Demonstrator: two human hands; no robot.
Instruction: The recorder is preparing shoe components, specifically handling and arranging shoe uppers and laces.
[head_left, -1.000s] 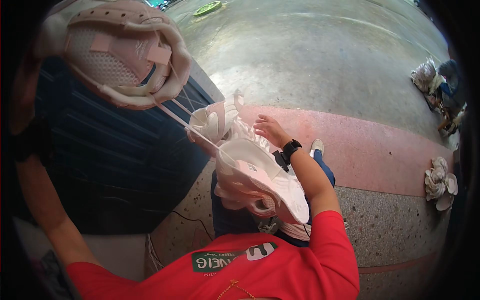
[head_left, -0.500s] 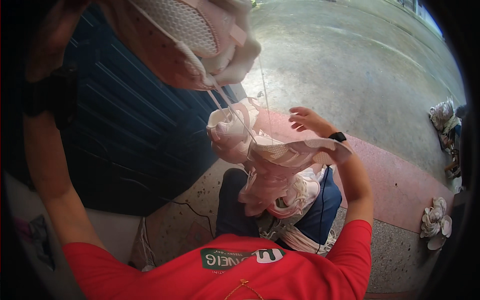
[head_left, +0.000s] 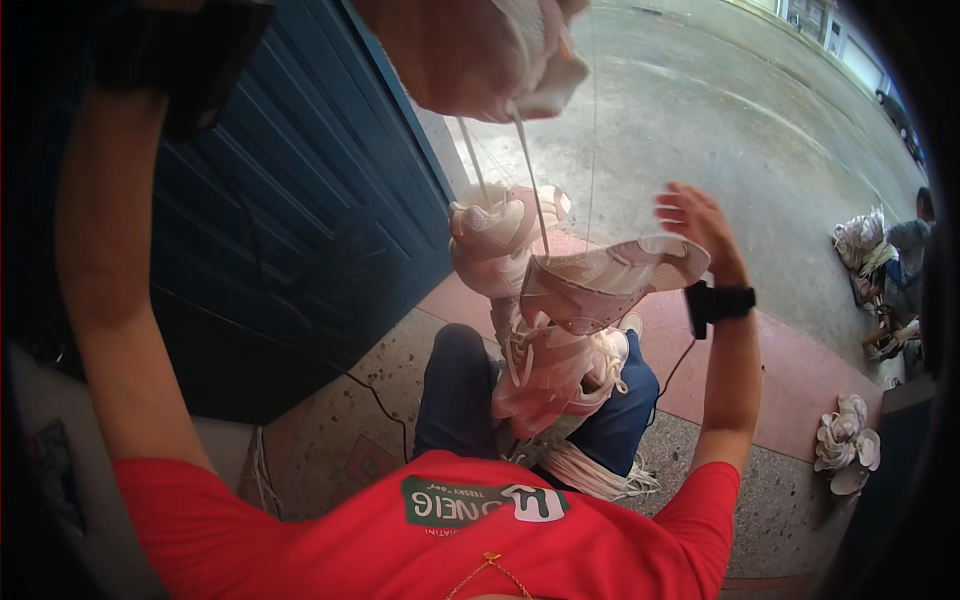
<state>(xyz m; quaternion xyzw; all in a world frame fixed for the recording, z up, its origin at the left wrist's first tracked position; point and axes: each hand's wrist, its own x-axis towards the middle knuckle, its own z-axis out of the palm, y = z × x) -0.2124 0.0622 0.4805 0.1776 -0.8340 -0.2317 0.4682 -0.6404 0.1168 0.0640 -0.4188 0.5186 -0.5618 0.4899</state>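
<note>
Several pink-and-white shoe uppers hang in a cluster in front of me, joined by laces. The highest shoe upper [head_left: 470, 60] is near the top edge, with white laces [head_left: 533, 170] running down to the lower ones. One shoe upper [head_left: 600, 290] hangs tilted at the middle, and a further bundle of shoe uppers [head_left: 550, 380] hangs above my lap. My right hand [head_left: 700, 222] is raised just beyond the middle upper, fingers stretched out, with nothing seen in it. My left arm reaches up beside the blue door; that hand lies beyond the picture's edge.
A blue panelled door [head_left: 300, 190] stands at my left. A black cable [head_left: 375, 395] runs across the speckled floor. White laces [head_left: 595, 470] lie by my lap. At the right are a pile of pale shoe parts [head_left: 848, 440] and, farther off, another heap [head_left: 860, 240] beside a person.
The top shoe upper has risen and shifted right, and the hanging ones have swung right. My left hand has gone higher; my right hand has moved up and right.
</note>
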